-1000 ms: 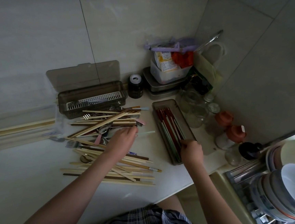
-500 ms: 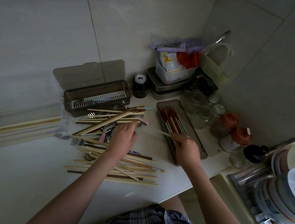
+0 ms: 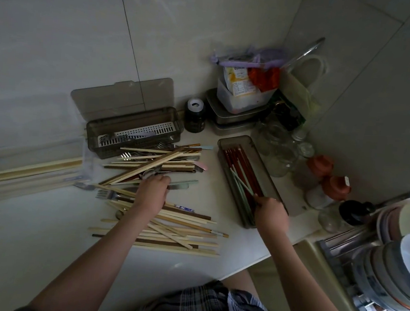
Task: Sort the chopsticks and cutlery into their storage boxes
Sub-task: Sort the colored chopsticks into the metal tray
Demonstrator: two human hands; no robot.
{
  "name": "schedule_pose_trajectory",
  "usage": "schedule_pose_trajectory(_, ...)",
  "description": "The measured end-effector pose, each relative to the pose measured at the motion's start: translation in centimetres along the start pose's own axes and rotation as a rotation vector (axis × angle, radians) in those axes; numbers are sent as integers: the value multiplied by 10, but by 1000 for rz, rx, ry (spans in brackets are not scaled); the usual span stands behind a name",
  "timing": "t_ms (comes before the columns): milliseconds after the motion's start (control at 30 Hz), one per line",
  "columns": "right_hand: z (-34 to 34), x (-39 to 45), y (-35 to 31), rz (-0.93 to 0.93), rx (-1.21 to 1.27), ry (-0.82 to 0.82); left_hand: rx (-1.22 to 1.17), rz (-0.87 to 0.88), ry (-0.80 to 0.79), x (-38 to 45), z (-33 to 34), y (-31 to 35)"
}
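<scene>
Chopsticks (image 3: 167,229) lie in a loose heap on the bench (image 3: 41,252), nearest the person, crossed over forks and spoons. They look light, stiff and smooth, so one should slide easily out of the pile; I judge the best hold is a pinch near one end, lifting along its length so the neighbours are not dragged.

Left hand (image 3: 152,194) rests on the middle of the heap, its fingers curled down among the cutlery; whether they have anything pinched I cannot tell, since the back of the hand hides the tips. Right hand (image 3: 272,214) is clamped on a pale green chopstick (image 3: 240,180) by its near end, the far end slanting over the narrow box (image 3: 269,176) that already holds red chopsticks.

Farther back stands the lidded box (image 3: 136,129) with a white slotted tray, forks inside it.
</scene>
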State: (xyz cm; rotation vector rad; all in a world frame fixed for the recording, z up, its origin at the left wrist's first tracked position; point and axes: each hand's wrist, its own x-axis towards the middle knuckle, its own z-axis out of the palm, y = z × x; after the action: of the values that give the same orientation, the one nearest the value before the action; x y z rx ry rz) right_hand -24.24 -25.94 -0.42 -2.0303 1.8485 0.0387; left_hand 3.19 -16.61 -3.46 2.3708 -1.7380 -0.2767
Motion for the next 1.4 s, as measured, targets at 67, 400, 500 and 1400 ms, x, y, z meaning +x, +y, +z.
schedule_pose_trajectory(67, 1, -2, 0, -2, 10, 9, -13, -18, -12, 4, 0, 2)
schedule_pose_trajectory(400, 11, -16, 0, -115, 159, 328, -61, -5, -82, 9, 2, 7)
schedule_pose_trajectory(500, 9, -23, -12, -207, 135, 514, -58, 14, -12, 0, 5, 12)
schedule_pose_trajectory(1400, -23, -11, -8, -31, 69, 586, -108, -16, 236, -26, -10, 3)
